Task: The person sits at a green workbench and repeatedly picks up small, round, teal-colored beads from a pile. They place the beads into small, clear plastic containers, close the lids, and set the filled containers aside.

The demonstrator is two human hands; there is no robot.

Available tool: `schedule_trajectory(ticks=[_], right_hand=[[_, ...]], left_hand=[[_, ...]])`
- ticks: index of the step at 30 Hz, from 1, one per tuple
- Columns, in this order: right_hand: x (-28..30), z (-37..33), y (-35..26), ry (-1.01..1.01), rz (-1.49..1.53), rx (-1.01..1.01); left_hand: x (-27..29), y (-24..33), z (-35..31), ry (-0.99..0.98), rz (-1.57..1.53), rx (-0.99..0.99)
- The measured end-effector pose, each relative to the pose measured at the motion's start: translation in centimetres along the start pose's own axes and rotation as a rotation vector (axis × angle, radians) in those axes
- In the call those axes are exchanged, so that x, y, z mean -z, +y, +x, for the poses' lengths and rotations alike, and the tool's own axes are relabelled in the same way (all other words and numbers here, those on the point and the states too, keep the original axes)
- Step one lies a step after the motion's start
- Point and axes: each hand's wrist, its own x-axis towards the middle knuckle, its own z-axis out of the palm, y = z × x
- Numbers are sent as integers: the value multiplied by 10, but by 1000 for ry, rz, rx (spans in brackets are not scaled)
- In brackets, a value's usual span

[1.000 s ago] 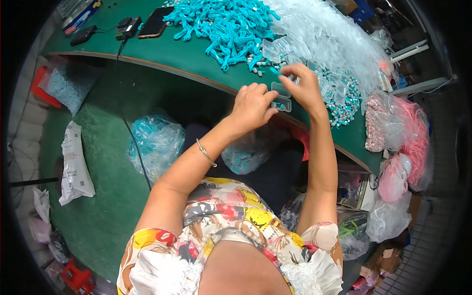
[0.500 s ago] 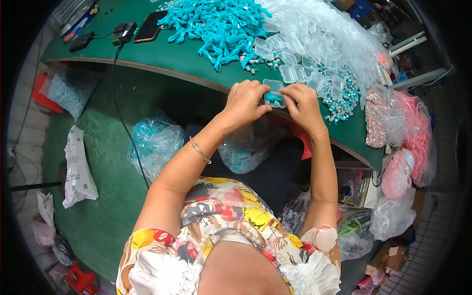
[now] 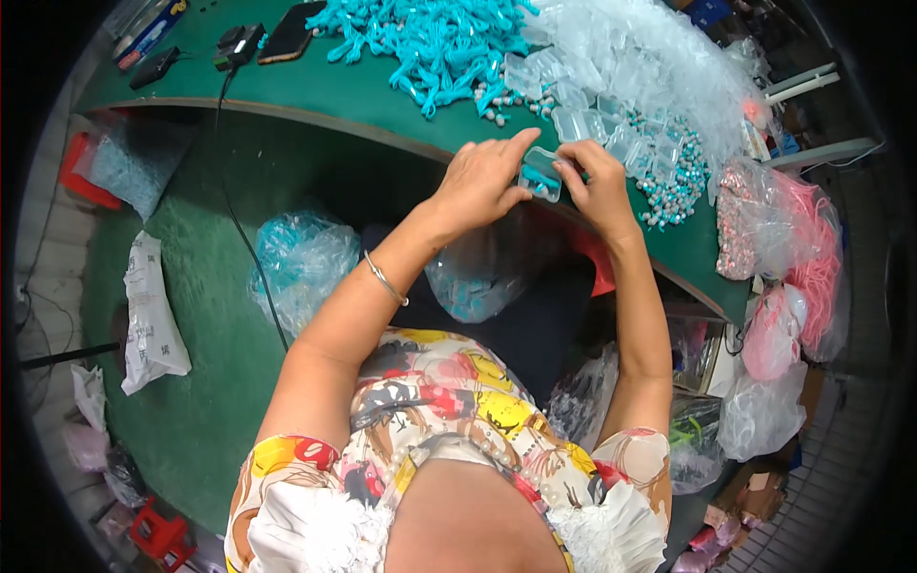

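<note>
A small clear plastic box [image 3: 542,191] with its lid raised is held between my hands at the table's near edge, a turquoise cord coiled inside. My left hand [image 3: 478,181] grips the box's left side, thumb low and index finger lifted away. At the right side, my right hand [image 3: 600,189] pinches with thumb and forefinger at the raised lid's edge; its fingertips partly cover the box. Just beyond lie other clear boxes [image 3: 573,124] and a heap of small grey-and-turquoise pieces [image 3: 676,191].
On the green table [image 3: 315,91] lie a pile of turquoise cords [image 3: 430,48], a large heap of clear boxes [image 3: 650,57] and a phone [image 3: 289,33]. Pink cords in bags [image 3: 810,258] hang at the right. Below are a bag of turquoise things [image 3: 304,272] and a black cable [image 3: 234,205].
My left index finger has lifted off the box, and the box has tilted and shifted slightly right. My right hand has moved a little right and up. The view has shifted slightly.
</note>
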Motion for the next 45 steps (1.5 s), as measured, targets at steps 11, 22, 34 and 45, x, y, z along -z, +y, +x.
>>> schedule_trajectory(ticks=[11, 22, 34, 45], right_hand=[[-18, -30, -17, 75, 140, -20], [-12, 27, 34, 301, -480, -147], [7, 36, 36, 244, -460, -283], [-6, -3, -7, 153, -271, 65]], left_hand=[[-13, -11, 6, 46, 1, -202], [-46, 4, -57, -174, 83, -144], [19, -28, 7, 344, 202, 25], [0, -45, 46, 277, 435, -59]])
